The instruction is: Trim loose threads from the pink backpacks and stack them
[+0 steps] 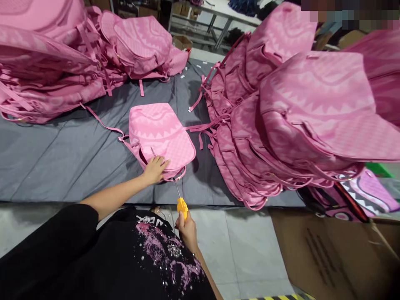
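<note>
A small pink backpack (159, 125) with a pale zigzag pattern lies on the grey-covered table near its front edge. My left hand (155, 170) rests on the lower front of this bag, fingers spread and lying flat. Below the bag, my right hand (186, 229) is closed around the yellow handle of a thin metal-shafted tool (182, 208), possibly a long-necked lighter. The tool's dark tip is close to the bag's top-handle loop (179, 174); whether they touch I cannot tell. Pink straps stretch out to both sides of the bag.
Larger pink backpacks are stacked on the right (315, 104) and heaped on the left (46, 62). Another pink bag (143, 46) sits at the back. A cardboard box (328, 254) stands at the lower right, below a black-and-pink bag (337, 204). Metal-framed shelving (215, 21) is behind.
</note>
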Action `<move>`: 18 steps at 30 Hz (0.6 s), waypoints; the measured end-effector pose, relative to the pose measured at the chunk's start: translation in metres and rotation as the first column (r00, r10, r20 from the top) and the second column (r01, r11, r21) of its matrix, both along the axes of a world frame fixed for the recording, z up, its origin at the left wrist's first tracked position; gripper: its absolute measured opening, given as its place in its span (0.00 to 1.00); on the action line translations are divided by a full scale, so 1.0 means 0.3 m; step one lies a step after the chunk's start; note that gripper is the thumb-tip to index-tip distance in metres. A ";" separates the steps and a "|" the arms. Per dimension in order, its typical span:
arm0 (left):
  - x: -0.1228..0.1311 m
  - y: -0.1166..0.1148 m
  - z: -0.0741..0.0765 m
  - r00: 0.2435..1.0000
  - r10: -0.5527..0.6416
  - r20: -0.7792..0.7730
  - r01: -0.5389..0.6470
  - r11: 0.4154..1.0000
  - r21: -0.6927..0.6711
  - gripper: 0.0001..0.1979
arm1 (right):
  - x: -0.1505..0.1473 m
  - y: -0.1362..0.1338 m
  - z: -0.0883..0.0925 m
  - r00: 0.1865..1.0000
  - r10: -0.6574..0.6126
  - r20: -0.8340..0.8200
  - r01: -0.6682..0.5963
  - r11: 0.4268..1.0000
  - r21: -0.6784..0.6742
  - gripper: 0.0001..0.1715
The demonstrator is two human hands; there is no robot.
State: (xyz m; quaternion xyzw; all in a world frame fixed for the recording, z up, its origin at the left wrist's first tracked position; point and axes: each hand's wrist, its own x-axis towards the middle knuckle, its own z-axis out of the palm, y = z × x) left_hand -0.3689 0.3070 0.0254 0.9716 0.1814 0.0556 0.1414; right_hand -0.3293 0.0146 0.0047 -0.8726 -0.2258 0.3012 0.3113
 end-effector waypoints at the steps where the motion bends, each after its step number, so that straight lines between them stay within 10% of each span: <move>1: 0.040 0.022 0.007 1.000 0.019 0.013 -0.019 1.000 -0.006 0.40 | -0.003 0.015 0.007 1.000 -0.019 -0.004 0.019 0.999 0.028 0.25; 8: 0.179 0.193 0.230 0.962 0.222 0.158 -0.209 0.973 -0.093 0.15 | -0.022 0.131 0.117 0.980 -0.189 0.056 0.167 0.949 0.267 0.25; 12: 0.158 0.301 0.409 0.748 0.356 0.560 -0.245 0.933 -0.265 0.16 | -0.004 0.176 0.189 0.949 -0.290 0.121 0.208 0.868 0.451 0.24; 18: 0.097 0.168 0.437 0.744 0.145 0.653 0.097 0.942 -0.320 0.17 | 0.142 0.304 0.238 0.966 -0.003 0.258 0.005 1.000 -0.007 0.25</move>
